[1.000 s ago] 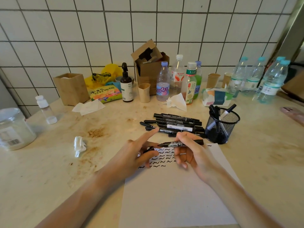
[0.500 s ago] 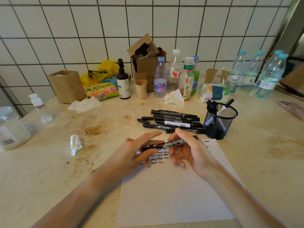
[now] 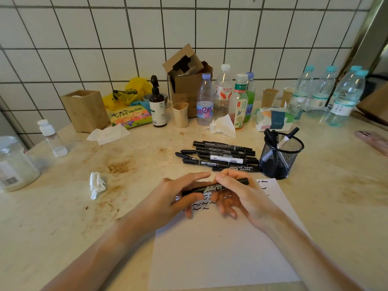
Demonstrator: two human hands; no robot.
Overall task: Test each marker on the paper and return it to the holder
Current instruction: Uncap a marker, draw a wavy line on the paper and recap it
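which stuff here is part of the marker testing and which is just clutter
Job: held marker, both hands (left, right), marker pile, mesh holder, paper.

Lying about: water bottles, tissue pack, cardboard box, crumpled tissue, pump bottle.

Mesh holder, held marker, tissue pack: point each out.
mesh holder (image 3: 280, 162), head view, front wall
held marker (image 3: 210, 188), head view, labelled barrel
tissue pack (image 3: 275, 120), head view, front face
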